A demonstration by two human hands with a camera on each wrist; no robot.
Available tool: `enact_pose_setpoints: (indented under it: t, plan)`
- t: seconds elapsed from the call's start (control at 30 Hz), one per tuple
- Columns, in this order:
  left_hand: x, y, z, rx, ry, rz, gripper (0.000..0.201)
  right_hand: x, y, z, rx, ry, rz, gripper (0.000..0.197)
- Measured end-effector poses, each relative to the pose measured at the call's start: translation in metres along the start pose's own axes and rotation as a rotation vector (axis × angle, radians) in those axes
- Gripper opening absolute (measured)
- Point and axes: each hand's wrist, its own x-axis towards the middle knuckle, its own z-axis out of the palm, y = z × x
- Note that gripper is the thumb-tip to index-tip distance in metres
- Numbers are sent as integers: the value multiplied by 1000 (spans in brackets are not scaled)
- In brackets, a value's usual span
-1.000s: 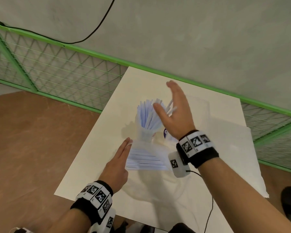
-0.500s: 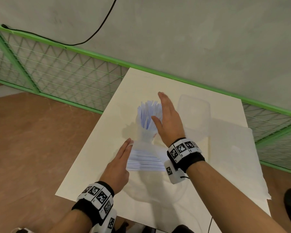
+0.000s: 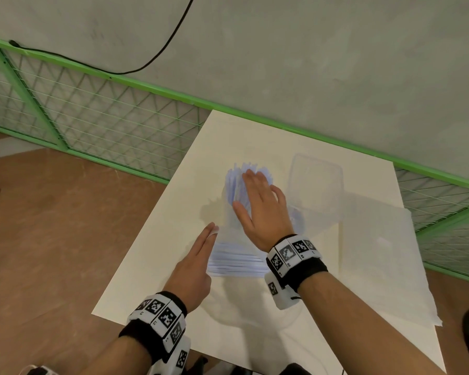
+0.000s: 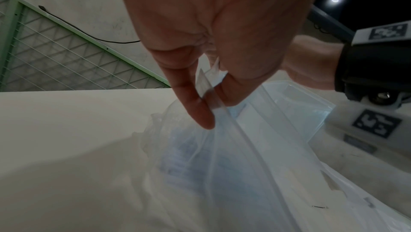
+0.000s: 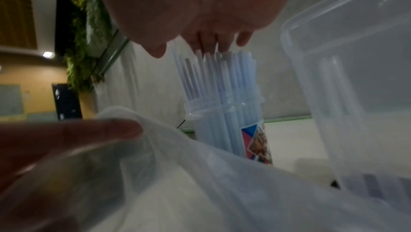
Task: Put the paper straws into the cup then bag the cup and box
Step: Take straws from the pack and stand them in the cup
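Note:
A clear cup (image 5: 224,130) with a printed label stands mid-table, full of upright pale blue paper straws (image 5: 213,74). My right hand (image 3: 252,190) lies flat on the straw tops (image 3: 234,180), fingers straight and pressing down. The cup's body is hidden behind this hand in the head view. A clear plastic box (image 3: 316,185) stands just right of the cup. My left hand (image 3: 213,230) pinches the rim of a translucent plastic bag (image 4: 222,165) between thumb and forefinger. A bluish-white striped bundle (image 3: 236,262) shows by that hand, in front of the cup.
The white table (image 3: 152,261) ends at a near-left edge, with brown floor beyond. The bag's film (image 3: 377,253) spreads over the table's right side. A green mesh fence (image 3: 106,117) and a grey wall run behind.
My right hand has come down from above the fanned straws and now presses flat on their tops, which stand closer together. The left hand has kept its place on the bag.

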Motion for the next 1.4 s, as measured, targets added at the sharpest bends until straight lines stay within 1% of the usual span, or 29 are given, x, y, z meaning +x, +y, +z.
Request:
enact_pose_setpoints:
  t: [0.07,0.1,0.13,0.2,0.23,0.27,0.3,0.4,0.43,0.53,0.57,0.6,0.67,0.7,0.73,0.8,0.83,0.87,0.93,0.97,1.0,1.03,1.07,1.1,1.13,1.2,1.23,1.3,1.4]
  plan:
    - [0,2,0,1,-8,-5,99,7,-6,-5,61,139,0,65]
    - [0,2,-1,0,-13,-8,99,10,-10,-6,47,152,-14,65]
    - [0,2,-1,0,-16,-9,99,11,-13,-4,4,112,-39,65]
    - [0,2,0,7,-14,-6,99,11,-15,6,-138,-41,-82,66]
    - [0,2,0,11,-12,-8,99,11,-15,10,-192,-93,-93,65]
    - [0,1,0,13,-10,-10,99,13,-14,10,-216,-108,-95,64]
    - [0,1,0,15,-9,-13,99,15,-13,8,-212,-90,-89,62]
    - [1,2,-2,15,-12,-9,99,26,-15,-1,-148,21,-42,64]
    - [1,2,-2,13,-12,-8,98,29,-13,-2,-136,17,-18,66]
    - [3,3,-2,16,-10,-7,99,34,-9,0,-187,-127,14,68]
    - [3,3,-3,17,-13,-6,99,37,-7,0,-164,-154,15,67]
    - [4,3,-2,17,-17,0,99,40,-6,-2,-92,-156,33,65]
    - [4,3,-2,19,-19,11,98,48,-2,-7,65,-98,103,63]
    - [5,4,-2,21,-20,18,98,50,0,-10,69,-83,129,64]
    - [5,5,-2,23,-23,24,97,50,3,-11,23,-107,141,65]
    - [4,8,-1,24,-33,14,97,50,8,-10,-69,-208,131,65]
    - [4,9,0,22,-38,7,97,50,10,-11,-44,-203,128,63]
    - [4,10,0,22,-41,5,97,49,11,-16,19,-130,128,59]
    - [6,9,1,22,-47,0,97,42,7,-31,147,134,95,44]
    - [5,8,1,22,-52,-7,97,33,1,-39,202,234,38,37]
    - [6,8,2,21,-56,-12,98,21,-4,-42,251,271,-47,32]
    - [5,8,2,19,-62,-12,98,4,-11,-43,284,252,-134,28]
    - [5,8,3,17,-70,-4,99,-15,-18,-39,289,184,-195,27]
    - [5,10,4,17,-78,8,100,-35,-23,-32,267,79,-217,27]
    - [6,11,6,15,-86,19,101,-52,-24,-20,222,-58,-200,28]
    - [6,15,9,1,-114,38,104,-76,-19,8,98,-328,-112,32]
    - [6,17,11,-5,-128,42,105,-85,-13,24,26,-419,-72,37]
    - [7,19,15,-4,-140,50,105,-97,0,50,-97,-483,-35,47]
    - [5,21,17,10,-140,51,104,-107,11,78,-208,-487,5,55]
